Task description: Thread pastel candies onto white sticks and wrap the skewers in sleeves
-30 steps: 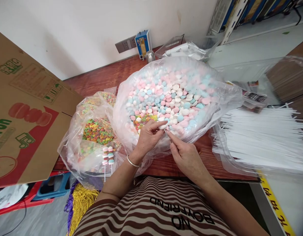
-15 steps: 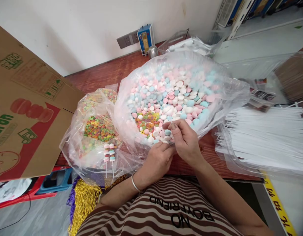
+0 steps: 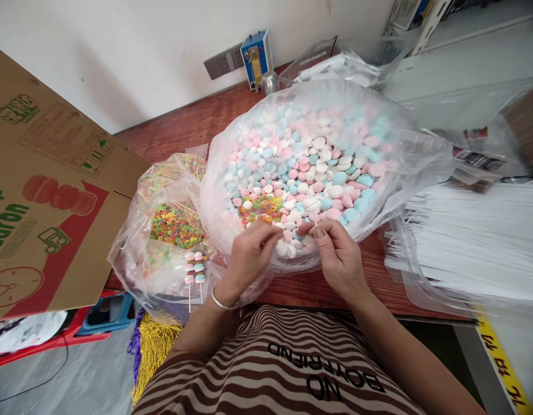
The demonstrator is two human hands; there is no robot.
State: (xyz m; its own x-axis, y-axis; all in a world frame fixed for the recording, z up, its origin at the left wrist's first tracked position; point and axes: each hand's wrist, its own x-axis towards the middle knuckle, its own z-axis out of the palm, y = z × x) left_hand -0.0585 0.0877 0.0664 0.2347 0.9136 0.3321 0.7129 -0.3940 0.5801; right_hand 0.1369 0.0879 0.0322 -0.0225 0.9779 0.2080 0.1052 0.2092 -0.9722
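A large clear plastic bag (image 3: 218, 173) lies open, full of pink, white and pale blue marshmallow candies (image 3: 321, 167), with a patch of colourful ring gummies (image 3: 260, 208) near its left side. My left hand (image 3: 253, 251) is over the bag's near edge, thumb and fingers pinched together; what they hold is too small to make out. Beside it, my right hand (image 3: 338, 253) is closed in a pinch on what looks like a thin white stick (image 3: 315, 219). Two candy skewers (image 3: 194, 268), stacked with marshmallows on white sticks, lie to the left.
A second bag of ring gummies (image 3: 175, 225) sits left, next to a cardboard box (image 3: 54, 219). At right, a clear tray (image 3: 405, 288) holds many white paper sticks (image 3: 469, 236). A blue device (image 3: 255, 57) and a metal cup (image 3: 270, 83) stand by the wall on the wooden table (image 3: 171, 132).
My left hand has lifted from the bag's near edge and moved left and up, apart from my right hand. My right hand has shifted slightly right. The view has shifted a little.
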